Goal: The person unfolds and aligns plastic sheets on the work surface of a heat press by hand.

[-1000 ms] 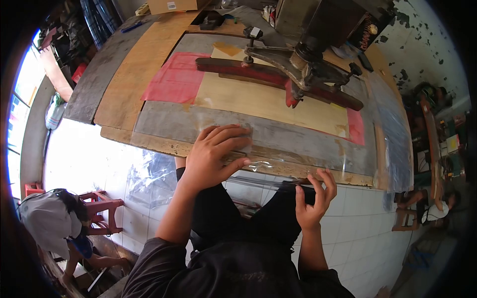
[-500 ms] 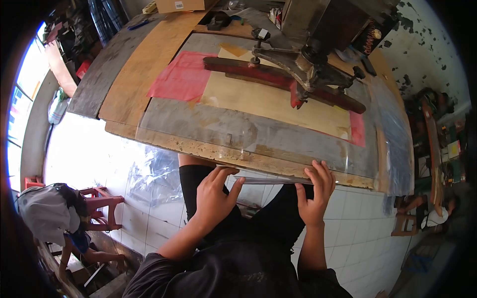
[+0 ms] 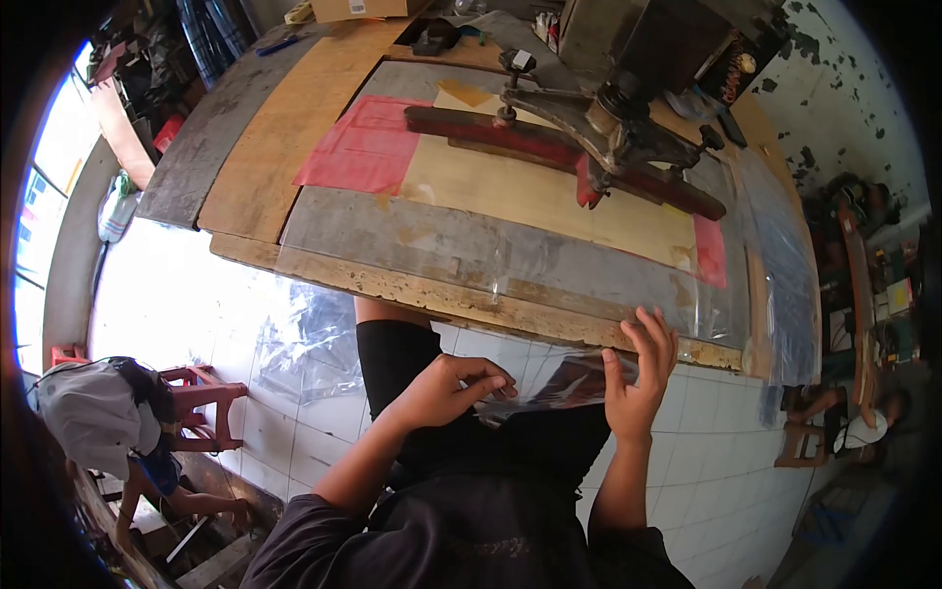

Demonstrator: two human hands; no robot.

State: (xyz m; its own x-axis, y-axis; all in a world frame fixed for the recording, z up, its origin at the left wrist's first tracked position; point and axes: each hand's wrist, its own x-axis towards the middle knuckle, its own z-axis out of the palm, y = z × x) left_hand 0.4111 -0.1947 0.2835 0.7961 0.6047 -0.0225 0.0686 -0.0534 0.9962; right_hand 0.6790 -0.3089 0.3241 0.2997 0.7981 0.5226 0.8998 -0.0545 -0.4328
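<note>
A clear plastic sheet [image 3: 564,385] sags between my hands, just below the front edge of the worktable [image 3: 432,299]. My left hand [image 3: 446,391] is closed, pinching the sheet's near edge between thumb and fingertips over my lap. Beside the sheet's right end, my right hand [image 3: 640,378] has its fingers stretched up against the table edge and its thumb apart, touching the plastic. On the table lie a yellow panel [image 3: 471,187] and a pink sheet [image 3: 358,147]. A press head with a long dark red bar [image 3: 549,152] stands over them.
Clear plastic [image 3: 780,265] drapes over the table's right end, and more plastic [image 3: 312,339] lies on the tiled floor at left. A person in a light cap [image 3: 98,417] is at lower left by a red stool [image 3: 201,398]. Another person [image 3: 863,427] sits far right.
My left hand has drawn down and toward me, its fingers now pinched together. The plastic has tilted from a thin line to a broader visible surface. My right hand moved slightly right.
</note>
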